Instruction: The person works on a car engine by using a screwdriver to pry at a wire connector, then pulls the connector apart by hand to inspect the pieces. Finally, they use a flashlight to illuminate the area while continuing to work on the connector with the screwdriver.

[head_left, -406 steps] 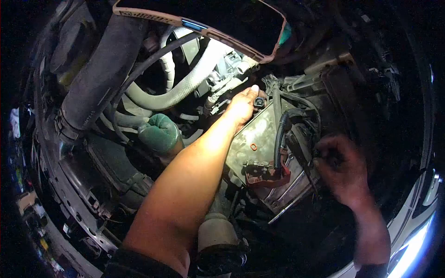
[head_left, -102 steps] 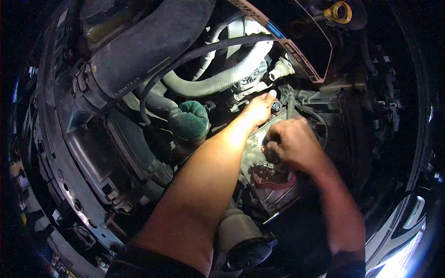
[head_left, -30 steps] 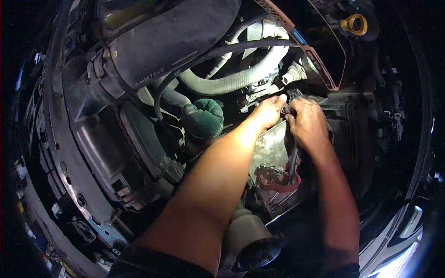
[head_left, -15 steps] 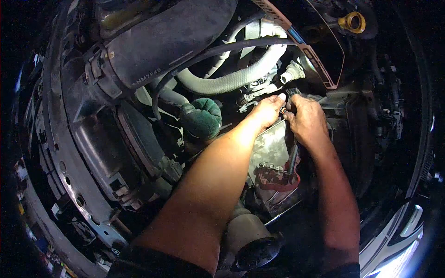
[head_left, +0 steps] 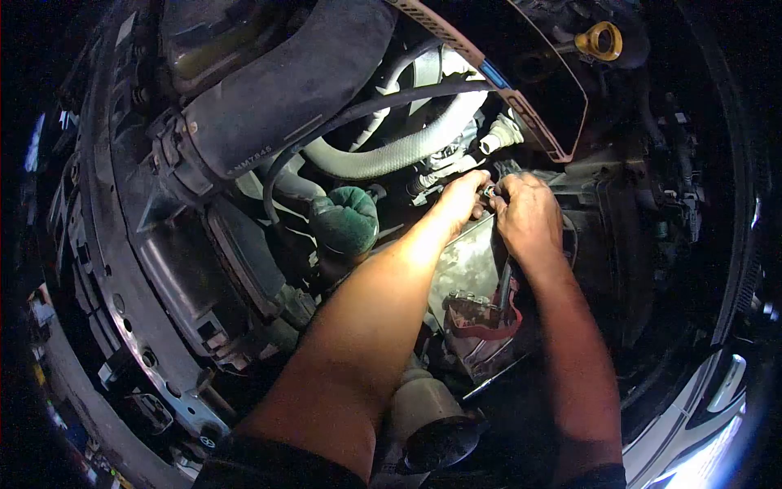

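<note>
My left hand and my right hand meet over the engine bay, fingertips almost touching. Between them, pinched by the fingers of both, is a small shiny metal fitting; its exact kind is too small to tell. Dark cable-like parts lie just behind my right fingers. Below the hands stands a pale, box-shaped part with a dirty top. A red plastic cover sits at its near end, with a dark cable running up toward my right wrist.
A thick black air duct and a pale braided hose lie at upper left. A green cloth covers an opening left of my forearm. The copper-coloured frame crosses at top, near a yellow funnel-like piece. A wide pipe lies below.
The view has shifted slightly, so the engine parts sit a little further left. Both hands stay together at the same spot, and the metal fitting between the fingers shows more clearly.
</note>
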The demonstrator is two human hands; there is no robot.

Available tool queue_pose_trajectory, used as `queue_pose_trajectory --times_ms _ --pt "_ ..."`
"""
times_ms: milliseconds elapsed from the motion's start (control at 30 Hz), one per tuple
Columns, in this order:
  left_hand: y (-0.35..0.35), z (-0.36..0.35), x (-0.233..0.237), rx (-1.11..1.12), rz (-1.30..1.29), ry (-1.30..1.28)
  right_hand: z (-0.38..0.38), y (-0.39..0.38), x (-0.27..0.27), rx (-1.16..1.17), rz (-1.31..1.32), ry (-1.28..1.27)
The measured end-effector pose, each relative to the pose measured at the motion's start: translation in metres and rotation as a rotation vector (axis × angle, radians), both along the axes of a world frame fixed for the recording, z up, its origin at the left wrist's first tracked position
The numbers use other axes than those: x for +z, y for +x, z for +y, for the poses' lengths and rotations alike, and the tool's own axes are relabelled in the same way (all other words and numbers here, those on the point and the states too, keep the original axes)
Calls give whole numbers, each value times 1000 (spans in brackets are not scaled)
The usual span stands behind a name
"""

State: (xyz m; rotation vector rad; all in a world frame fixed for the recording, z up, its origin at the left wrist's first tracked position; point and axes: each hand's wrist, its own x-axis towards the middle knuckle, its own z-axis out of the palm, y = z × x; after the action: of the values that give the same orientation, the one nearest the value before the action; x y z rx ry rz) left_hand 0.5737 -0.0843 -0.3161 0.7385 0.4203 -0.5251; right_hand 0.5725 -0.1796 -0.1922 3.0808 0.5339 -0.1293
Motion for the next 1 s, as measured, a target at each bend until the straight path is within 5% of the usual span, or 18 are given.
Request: queue_pose_trajectory --times_ms 367,1000 --pt "-1 -2 -2 -19 -146 174 10 6 5 -120 45 -73" --pt "3 -5 -12 -21 -248 201 -5 -13 11 208 -18 -38"
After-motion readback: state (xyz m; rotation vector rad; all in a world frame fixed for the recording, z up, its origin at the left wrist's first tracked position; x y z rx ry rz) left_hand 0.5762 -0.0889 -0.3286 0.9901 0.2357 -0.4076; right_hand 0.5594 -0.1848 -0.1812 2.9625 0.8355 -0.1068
